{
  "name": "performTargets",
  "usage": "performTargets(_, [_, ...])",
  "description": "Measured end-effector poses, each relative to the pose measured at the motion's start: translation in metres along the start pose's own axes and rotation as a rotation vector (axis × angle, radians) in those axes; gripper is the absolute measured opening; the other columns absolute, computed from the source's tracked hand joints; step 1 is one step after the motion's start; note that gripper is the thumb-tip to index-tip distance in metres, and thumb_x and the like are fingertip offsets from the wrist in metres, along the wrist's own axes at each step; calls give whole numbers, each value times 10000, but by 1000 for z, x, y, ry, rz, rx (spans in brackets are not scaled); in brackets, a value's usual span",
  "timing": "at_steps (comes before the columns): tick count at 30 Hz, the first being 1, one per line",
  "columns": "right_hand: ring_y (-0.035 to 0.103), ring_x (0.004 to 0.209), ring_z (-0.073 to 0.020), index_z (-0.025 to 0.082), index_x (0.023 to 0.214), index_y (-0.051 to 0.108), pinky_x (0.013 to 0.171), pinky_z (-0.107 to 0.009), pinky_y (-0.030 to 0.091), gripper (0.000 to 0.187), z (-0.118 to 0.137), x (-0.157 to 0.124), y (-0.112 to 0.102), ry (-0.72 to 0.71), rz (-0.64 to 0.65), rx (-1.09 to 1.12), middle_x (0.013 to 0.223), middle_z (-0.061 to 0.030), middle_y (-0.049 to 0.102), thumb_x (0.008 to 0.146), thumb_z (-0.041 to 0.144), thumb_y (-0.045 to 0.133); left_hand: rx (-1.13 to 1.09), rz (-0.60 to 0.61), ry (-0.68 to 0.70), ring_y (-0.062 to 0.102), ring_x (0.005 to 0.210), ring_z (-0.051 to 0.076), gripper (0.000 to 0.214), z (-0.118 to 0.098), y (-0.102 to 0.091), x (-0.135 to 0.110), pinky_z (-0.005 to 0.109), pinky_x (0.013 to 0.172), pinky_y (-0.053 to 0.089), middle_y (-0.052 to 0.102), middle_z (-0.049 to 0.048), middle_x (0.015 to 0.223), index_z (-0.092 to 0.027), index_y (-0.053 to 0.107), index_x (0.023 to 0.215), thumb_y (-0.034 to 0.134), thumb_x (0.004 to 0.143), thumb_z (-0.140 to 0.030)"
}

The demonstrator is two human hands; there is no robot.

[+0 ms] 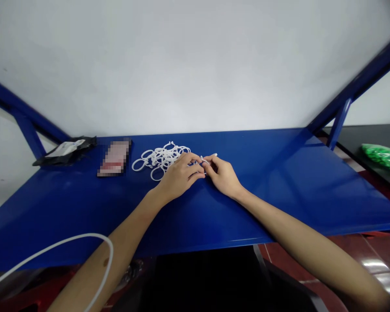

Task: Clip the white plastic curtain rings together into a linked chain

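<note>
My left hand is over the right side of a loose pile of white plastic rings, covering part of it. These look like curtain rings, each with a small eyelet. Close beside it, my right hand pinches between thumb and fingers a white curtain ring, mostly hidden behind the fingertips. The fingers of my left hand are curled in and meet the same ring from the left. A small white end shows above my right index finger.
A blue table carries everything. Left of the rings lie a blurred-out flat item and a black plastic bag. A white cable loops across my left forearm. Blue braces flank the table; a green-filled bag lies far right.
</note>
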State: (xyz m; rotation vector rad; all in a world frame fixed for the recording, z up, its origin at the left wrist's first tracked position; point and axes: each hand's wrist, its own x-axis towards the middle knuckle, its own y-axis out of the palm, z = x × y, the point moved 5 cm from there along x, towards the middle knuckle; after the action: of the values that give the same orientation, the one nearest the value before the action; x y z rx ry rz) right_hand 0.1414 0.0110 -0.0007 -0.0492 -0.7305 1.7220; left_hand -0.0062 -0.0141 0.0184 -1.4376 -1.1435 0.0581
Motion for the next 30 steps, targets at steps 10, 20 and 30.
performTargets(10, [597, 659, -135, 197, 1010, 726, 646, -268, 459, 214, 3, -1, -7, -48, -106, 63, 807, -23, 724, 960, 344, 579, -162, -102, -420, 620, 731, 142, 103, 15, -11, 2, 274, 713, 510, 700, 4, 859, -208, 668, 929, 614, 921, -296])
performTargets(20, [557, 587, -109, 201, 943, 681, 586, -260, 431, 271, -10, 3, 2, 159, 69, 535, 725, 7, 711, 842, 448, 728, -322, -88, -492, 624, 692, 126, 77, 16, -8, 1, 258, 705, 494, 733, -17, 836, -216, 692, 891, 634, 903, -265])
performTargets(30, [629, 700, -144, 200, 792, 642, 709, -295, 470, 217, -4, -1, -5, -11, 144, 312, 745, 1, 690, 897, 386, 680, -209, -93, -346, 589, 617, 106, 146, 4, -4, -2, 229, 650, 459, 669, -52, 686, -201, 626, 753, 630, 878, -126])
